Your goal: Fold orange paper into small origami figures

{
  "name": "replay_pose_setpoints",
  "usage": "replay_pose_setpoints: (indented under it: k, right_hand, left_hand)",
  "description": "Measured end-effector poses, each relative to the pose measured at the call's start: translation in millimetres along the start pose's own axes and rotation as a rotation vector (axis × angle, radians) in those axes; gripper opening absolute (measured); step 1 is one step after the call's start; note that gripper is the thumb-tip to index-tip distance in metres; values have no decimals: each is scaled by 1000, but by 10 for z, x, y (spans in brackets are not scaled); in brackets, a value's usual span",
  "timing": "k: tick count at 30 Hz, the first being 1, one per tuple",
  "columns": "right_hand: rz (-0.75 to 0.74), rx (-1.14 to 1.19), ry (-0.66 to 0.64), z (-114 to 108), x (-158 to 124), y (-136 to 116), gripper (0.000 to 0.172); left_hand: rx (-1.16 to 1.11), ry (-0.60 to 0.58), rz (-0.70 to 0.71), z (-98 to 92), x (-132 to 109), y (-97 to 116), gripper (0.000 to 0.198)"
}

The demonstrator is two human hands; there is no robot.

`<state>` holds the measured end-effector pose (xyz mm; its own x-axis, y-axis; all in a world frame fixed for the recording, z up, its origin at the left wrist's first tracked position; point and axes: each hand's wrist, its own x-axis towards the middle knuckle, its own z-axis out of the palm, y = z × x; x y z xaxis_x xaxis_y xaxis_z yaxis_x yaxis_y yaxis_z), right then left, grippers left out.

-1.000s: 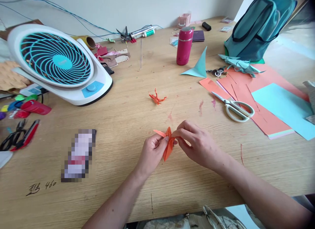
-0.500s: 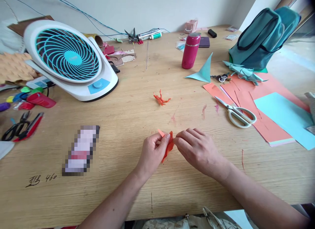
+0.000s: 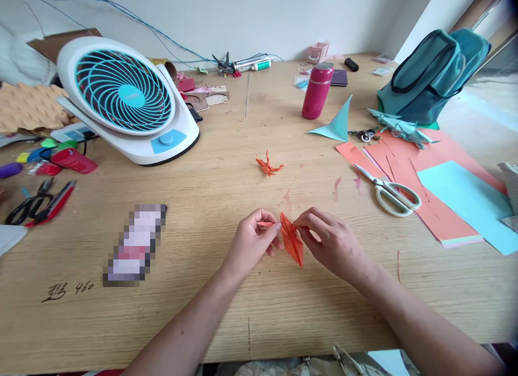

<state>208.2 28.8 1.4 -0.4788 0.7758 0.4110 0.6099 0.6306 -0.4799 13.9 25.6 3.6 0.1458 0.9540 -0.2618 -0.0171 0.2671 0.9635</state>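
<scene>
A folded orange paper piece [image 3: 293,243] is held between both hands above the wooden table, its pointed end hanging down. My left hand [image 3: 256,237] pinches a narrow strip at its left side between thumb and fingers. On the other side, my right hand [image 3: 327,237] has its thumb and index finger closed on the paper's right edge. Beyond the hands, a small orange paper figure with thin, spiky limbs [image 3: 268,164] rests on the table.
White-handled scissors [image 3: 394,195] lie on orange sheets [image 3: 441,217] at the right, beside a light blue sheet [image 3: 465,198]. A pink bottle [image 3: 318,93] stands behind. At the left are a fan [image 3: 170,133], a blurred-out flat object [image 3: 135,244] and a red-handled tool [image 3: 52,206].
The orange paper has turned and shows a wider face, its lower tip now pointing down to the right. My right hand has shifted its pinch on the paper. The camera view has moved slightly.
</scene>
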Motion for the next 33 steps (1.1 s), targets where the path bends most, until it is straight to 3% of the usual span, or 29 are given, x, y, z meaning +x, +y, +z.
replay_pose_setpoints:
  k: [6,14,17,24,29,33]
  right_hand:
    - [43,86,-16,-5,-17,-16,17]
    - [-118,91,-60,-24,-15,-88,13]
    - [-129,150,-53,-94,22,-104,12]
    - [-23,282,-23,-252,143,-97,14]
    - [42,218,133,-162,128,-110,18]
    - [8,165,140,-78,81,-118,17]
  left_hand:
    - [-127,-124,-268,-113,43,37,34]
    - [-12,-262,-45,-161,80,-22,23]
    - [-96,-363,-78,-151,67,-20,25]
    - [-381,-433,-163,-164,26,22,22]
    - [-620,-381,-136,-104,50,-30,25]
    - [-525,-305,-68,43,17,-87,36]
